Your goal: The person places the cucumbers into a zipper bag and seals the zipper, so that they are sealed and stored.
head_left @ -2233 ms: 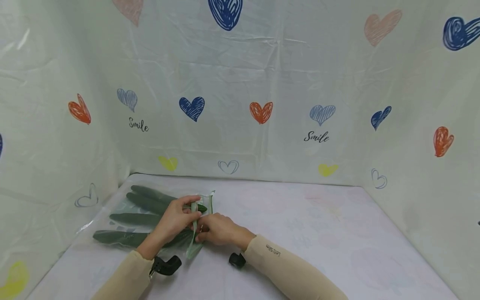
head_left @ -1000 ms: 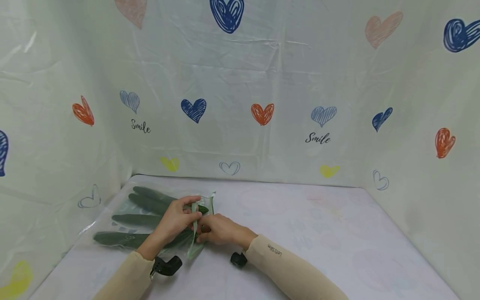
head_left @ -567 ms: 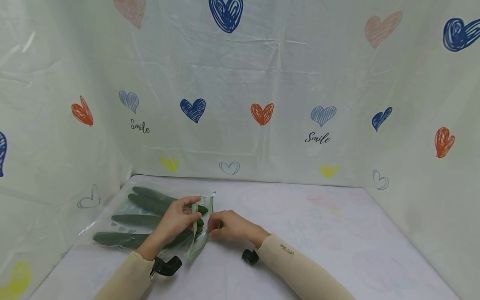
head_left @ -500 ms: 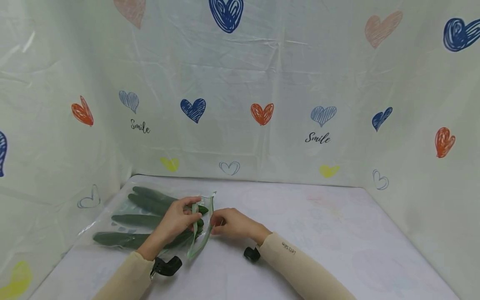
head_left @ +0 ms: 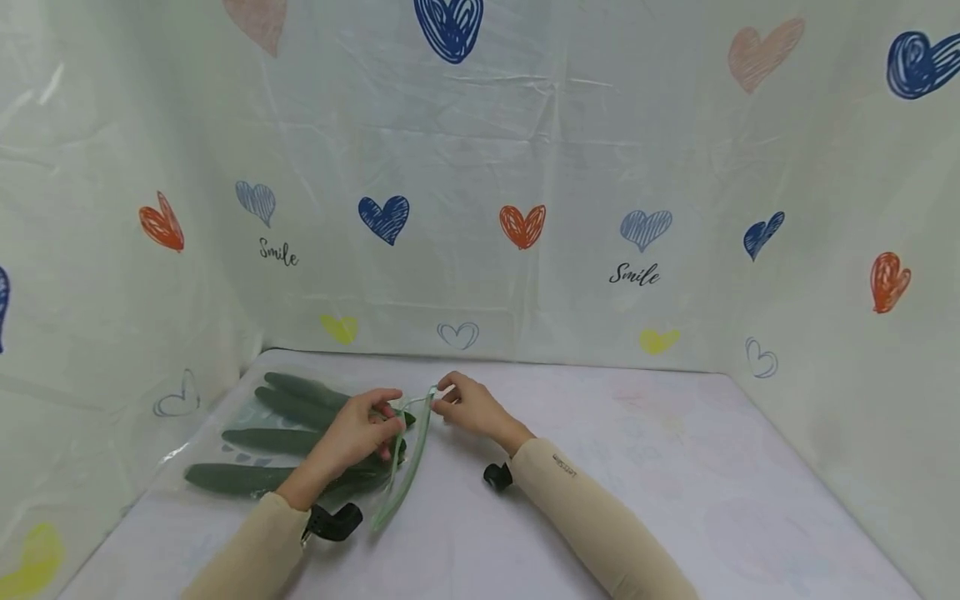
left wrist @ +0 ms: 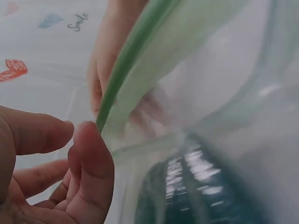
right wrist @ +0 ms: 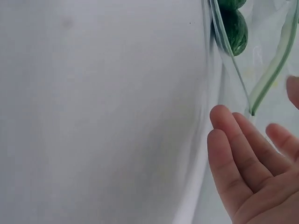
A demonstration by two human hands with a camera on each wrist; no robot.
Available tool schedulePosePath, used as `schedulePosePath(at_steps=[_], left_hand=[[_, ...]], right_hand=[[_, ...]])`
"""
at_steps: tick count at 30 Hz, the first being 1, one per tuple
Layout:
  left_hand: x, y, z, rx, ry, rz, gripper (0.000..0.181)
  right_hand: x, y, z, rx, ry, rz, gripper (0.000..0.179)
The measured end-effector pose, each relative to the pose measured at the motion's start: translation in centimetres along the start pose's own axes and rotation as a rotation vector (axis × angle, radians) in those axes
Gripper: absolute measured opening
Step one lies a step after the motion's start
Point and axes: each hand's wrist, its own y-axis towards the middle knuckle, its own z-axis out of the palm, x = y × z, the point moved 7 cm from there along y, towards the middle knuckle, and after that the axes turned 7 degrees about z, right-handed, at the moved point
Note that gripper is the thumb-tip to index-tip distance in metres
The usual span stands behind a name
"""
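Several long green cucumbers (head_left: 277, 436) lie in a clear zip bag (head_left: 408, 479) with a pale green strip along its mouth, at the table's left. My left hand (head_left: 348, 437) is over the bag near its mouth, thumb and index finger slightly apart. In the left wrist view the green strip (left wrist: 135, 53) passes just beyond the fingertips, with nothing visible between them. My right hand (head_left: 476, 408) is beside the bag's far corner. Its fingers are extended and apart from the strip (right wrist: 271, 84) in the right wrist view. Part of the cucumbers is hidden behind my left hand.
A white table cover (head_left: 600, 467) spreads beneath everything. A pale curtain (head_left: 480, 283) printed with hearts and words hangs behind and at both sides. Black wrist devices (head_left: 335, 522) sit below both wrists.
My right hand has moved from inside the bag's mouth out to the right and up toward its far corner. The mouth strip has shifted slightly right; the left fingers have loosened.
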Motion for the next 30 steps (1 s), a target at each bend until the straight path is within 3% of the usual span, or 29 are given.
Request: schedulePosePath(at_steps=[6,10,13,18,23,27,30], left_hand=[[-0.7,2.7,-0.7,0.058,0.194,0.127,0.04],[-0.8,4.5,-1.1,0.075,0.313,0.188,0.035],[-0.6,5.7,-1.4,0.072,0.371,0.195,0.035],[0.0,7.5,-1.1,0.123,0.454,0.206,0.037],[0.8,9.0,-0.4,0.209,0.465,0.229,0.038],[1.3,9.8,0.4,0.291,0.405,0.243,0.036],[1.4,10.2,1.0,0.319,0.363,0.26,0.03]], right_hand=[[-0.5,1.4,0.5,-0.027,0.074,0.064,0.045],[-0.2,1.9,1.0,-0.027,0.101,0.064,0.046],[0.1,2.2,1.1,-0.044,0.117,0.051,0.042],[0.0,2.3,0.8,-0.108,0.154,0.053,0.027],[0.0,2.5,0.6,-0.169,0.176,0.061,0.02],[0.2,2.6,0.6,-0.189,0.181,0.053,0.018],[0.3,2.6,0.6,-0.189,0.19,0.048,0.017]])
